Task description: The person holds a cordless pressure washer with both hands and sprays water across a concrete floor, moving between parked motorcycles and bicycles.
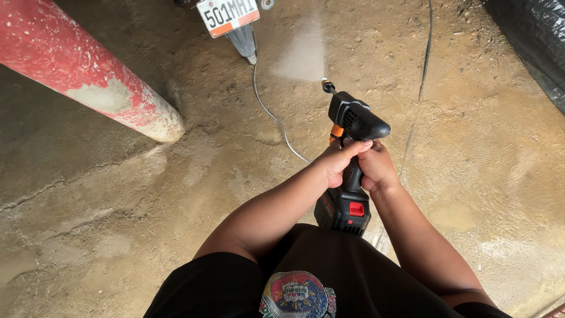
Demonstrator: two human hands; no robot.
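I hold a black cordless spray gun (353, 121) with orange trim and a battery pack (344, 212) at its base. My left hand (337, 160) and my right hand (374, 167) are both wrapped round its grip, side by side. The brass nozzle (325, 86) points away from me and a fan of water mist (303, 47) shoots forward from it. A thin grey hose (272, 113) runs from the gun across the ground toward the rear of a vehicle with a white licence plate (228, 14).
Wet, patchy concrete ground (147, 194) lies all around. A red and white peeling pillar (88, 76) slants in at the upper left. Black plastic sheeting (532, 41) covers the upper right corner. A dark cable (426, 53) lies on the ground at right.
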